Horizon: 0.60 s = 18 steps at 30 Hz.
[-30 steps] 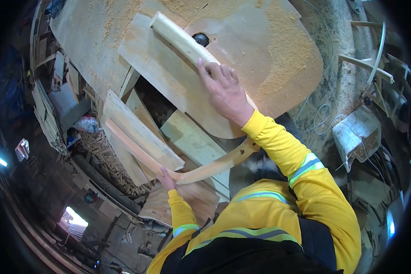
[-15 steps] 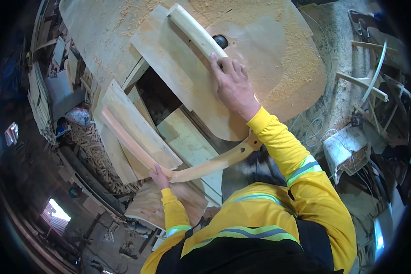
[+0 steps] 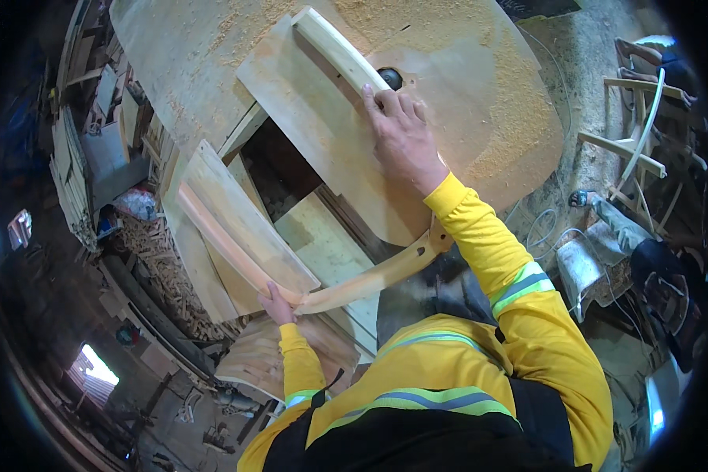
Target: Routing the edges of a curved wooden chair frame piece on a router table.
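My right hand [image 3: 405,138] is closed over a pale curved wooden rail [image 3: 338,49] lying on the plywood worktable [image 3: 495,86]. Beside that rail, a round black cutter head [image 3: 390,78] sticks up through the tabletop. My left hand [image 3: 277,304] grips a curved wooden frame [image 3: 362,285] at its bend, with the thumb on top. One limb of the frame runs up and left; the other sweeps right to a dark-holed end under my right forearm. Whether it joins the rail there is hidden.
A dark gap [image 3: 279,161] splits the worktable, with loose boards [image 3: 248,208] to its left. Sawdust lies on the tabletop. Wood scraps [image 3: 161,267] heap at left. At right are a curved wooden frame [image 3: 641,145], a white cable [image 3: 554,228] and another person's leg [image 3: 617,220].
Another person has come into view at the right edge. The worktable has shifted slightly in the picture; both my hands keep their holds.
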Each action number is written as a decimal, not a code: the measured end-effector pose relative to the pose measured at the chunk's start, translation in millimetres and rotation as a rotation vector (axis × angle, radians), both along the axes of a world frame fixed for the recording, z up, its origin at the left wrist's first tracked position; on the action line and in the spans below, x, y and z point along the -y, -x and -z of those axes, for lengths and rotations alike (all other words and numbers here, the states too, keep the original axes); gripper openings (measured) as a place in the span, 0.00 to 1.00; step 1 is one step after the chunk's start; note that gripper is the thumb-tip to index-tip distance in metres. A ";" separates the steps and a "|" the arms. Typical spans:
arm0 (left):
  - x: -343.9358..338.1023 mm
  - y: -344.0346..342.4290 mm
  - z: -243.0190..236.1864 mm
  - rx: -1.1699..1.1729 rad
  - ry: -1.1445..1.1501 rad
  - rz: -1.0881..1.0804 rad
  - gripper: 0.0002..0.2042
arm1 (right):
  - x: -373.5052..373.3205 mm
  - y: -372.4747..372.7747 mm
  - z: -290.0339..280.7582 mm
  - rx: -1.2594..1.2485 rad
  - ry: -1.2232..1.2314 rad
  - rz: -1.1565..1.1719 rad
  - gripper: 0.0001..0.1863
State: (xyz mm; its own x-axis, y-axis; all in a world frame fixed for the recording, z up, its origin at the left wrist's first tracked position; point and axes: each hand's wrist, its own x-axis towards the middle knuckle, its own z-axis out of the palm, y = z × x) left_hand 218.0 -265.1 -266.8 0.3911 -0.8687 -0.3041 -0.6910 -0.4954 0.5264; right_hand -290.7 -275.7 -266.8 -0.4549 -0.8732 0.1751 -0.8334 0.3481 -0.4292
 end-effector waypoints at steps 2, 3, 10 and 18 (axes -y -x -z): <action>2.2 -4.6 -0.6 -0.001 0.006 -0.013 0.28 | 4.4 -3.2 -3.5 0.003 0.004 -0.002 0.29; 3.1 -3.1 0.1 0.012 0.015 -0.017 0.28 | 5.0 -1.5 -4.9 0.005 0.006 -0.008 0.28; 8.0 -0.2 -2.3 0.010 -0.083 0.022 0.35 | 8.2 -2.3 2.1 -0.001 0.044 0.005 0.30; 3.5 -5.1 0.9 0.106 -0.009 0.031 0.37 | 14.3 -9.0 -1.3 -0.087 0.040 0.023 0.26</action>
